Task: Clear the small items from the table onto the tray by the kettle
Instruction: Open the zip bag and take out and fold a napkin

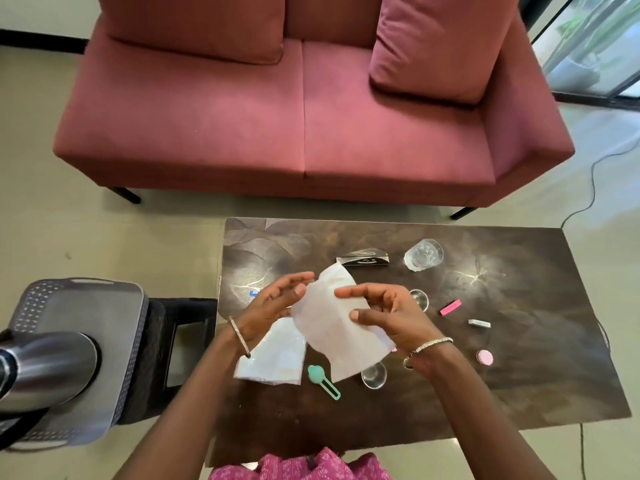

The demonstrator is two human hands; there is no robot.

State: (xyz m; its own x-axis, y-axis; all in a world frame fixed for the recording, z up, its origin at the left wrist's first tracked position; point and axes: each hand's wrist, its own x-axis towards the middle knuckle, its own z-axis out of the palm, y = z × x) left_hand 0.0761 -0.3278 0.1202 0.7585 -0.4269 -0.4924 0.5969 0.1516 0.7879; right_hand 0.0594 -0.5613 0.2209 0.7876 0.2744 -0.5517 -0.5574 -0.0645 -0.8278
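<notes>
Both my hands hold a white translucent plastic bag (329, 327) above the dark table (519, 386). My right hand (391, 313) grips its right side, thumb on the front. My left hand (273, 299) pinches its left edge with thumb and fingertips. A second white bag (273, 355) lies flat under my left wrist. Small items lie around: a teal clip (322, 379), a pink eraser (450, 307), a grey eraser (479, 323) and a round pink piece (484, 357). The grey tray (93, 306) carries the steel kettle (45, 365) at the left.
A drinking glass (423, 255) and a black box (363, 260) stand at the table's far side. Two clear glass dishes (374, 375) (419, 299) lie near my right hand. The tray rests on a black stool (173, 341). A pink sofa (304, 116) faces the table.
</notes>
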